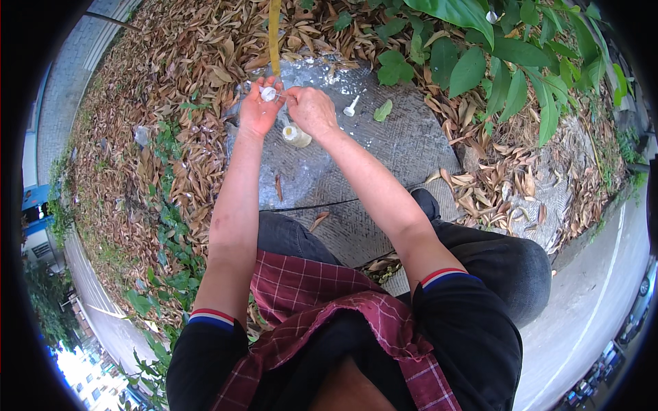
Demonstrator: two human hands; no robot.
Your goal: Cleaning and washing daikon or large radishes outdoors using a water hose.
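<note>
Both my hands are close together over a grey stone slab (411,140). Palm up, my left hand (258,115) has its fingers curled round a small white cap (268,94). My right hand (312,111) is closed in a pinch beside the cap, on a thin piece too small to name. Just below the hands, an open, pale translucent bottle (296,136) with a yellowish mouth stands on the slab. Farther right lies a white pointed nozzle (351,106). White powder or flakes (336,68) are scattered over the slab's far part.
A yellow strap-like strip (275,34) comes down from the far edge to the slab. Dry brown leaves (171,75) surround the slab, and a leafy green plant (507,61) overhangs at the far right. One green leaf (383,110) rests near the nozzle. My bent knee (507,274) is at right.
</note>
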